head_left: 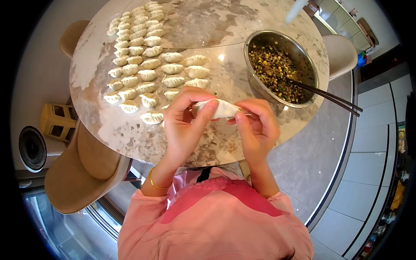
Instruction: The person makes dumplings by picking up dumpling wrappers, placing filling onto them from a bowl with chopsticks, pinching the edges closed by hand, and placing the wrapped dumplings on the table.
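Item one: a single folded dumpling (224, 109), white, smooth on its visible face, held above the near part of the bench (99, 108) and lying lengthwise along the nine-to-three line. Left hand (184, 117): grasping the dumpling's nine o'clock end, thumb laid across the dough, fingers curled behind. Right hand (258, 123): pinching the three o'clock end between thumb and bent fingers. Whether the edge was fully closed could not be told, the fingers covering part of it. Handling, as judged: light, soft and limp, apt to stretch or tear if squeezed at the belly; perhaps a little slippery should filling wet the skin. Best hold, as judged: fingertips on the folded edge and the two tips, with the underside cradled. Item two: many pleated dumplings (147, 75), set in rows at ten to eleven o'clock from the hands, some nearly touching, the nearest partly hidden behind the left hand; judged fragile, and best lifted by the pleated ridge. Item three: one metal bowl (303, 58) at two o'clock, containing chopped filling (275, 71), loose and moist in appearance. Item four: dark chopsticks (331, 96), tips in the filling, shafts resting across the rim and pointing towards four o'clock.
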A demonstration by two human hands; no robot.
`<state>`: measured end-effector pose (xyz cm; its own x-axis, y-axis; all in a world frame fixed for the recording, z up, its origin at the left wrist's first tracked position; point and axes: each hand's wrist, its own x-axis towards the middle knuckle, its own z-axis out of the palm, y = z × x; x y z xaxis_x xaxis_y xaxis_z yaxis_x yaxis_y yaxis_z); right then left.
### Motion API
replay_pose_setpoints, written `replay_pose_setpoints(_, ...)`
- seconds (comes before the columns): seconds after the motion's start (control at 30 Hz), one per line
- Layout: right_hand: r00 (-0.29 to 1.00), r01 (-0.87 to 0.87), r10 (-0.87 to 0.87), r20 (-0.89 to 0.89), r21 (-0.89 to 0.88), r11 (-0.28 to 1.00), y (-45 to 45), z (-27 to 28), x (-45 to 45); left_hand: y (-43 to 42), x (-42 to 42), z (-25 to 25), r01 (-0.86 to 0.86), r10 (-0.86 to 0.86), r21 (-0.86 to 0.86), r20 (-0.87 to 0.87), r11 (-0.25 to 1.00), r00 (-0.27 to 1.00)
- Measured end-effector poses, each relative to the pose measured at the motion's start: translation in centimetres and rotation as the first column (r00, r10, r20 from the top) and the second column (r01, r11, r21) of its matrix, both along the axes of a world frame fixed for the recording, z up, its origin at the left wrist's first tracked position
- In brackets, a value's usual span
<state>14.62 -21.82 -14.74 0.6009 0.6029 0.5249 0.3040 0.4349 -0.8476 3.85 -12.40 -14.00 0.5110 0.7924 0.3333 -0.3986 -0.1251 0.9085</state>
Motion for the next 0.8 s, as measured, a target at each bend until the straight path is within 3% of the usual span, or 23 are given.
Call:
replay_pose_setpoints(0.43,0.987,0.103,-0.104,0.119,0.015,0.995,0.30,-0.18,-0.24,-0.22,0.13,-0.03,-0.031,0.034,0.063,-0.034,0.997,0.999)
replay_pose_setpoints(0.53,0.999,0.042,-0.041,-0.028,0.030,0.999,0.24,0.28,-0.60,-0.19,0.13,0.01,-0.044,0.046,0.077,-0.025,0.996,0.999)
replay_pose_setpoints(0.6,0.993,0.021,-0.015,-0.120,0.048,0.999,0.29,-0.15,-0.55,-0.35,0.17,0.44,-0.009,0.009,-0.034,0.013,0.999,1.000)
replay_pose_setpoints(0.8,0.998,0.012,-0.011,-0.060,0.019,1.000,-0.35,-0.48,-0.20,-0.25,0.26,0.05,-0.019,0.019,-0.004,-0.003,1.000,1.000)
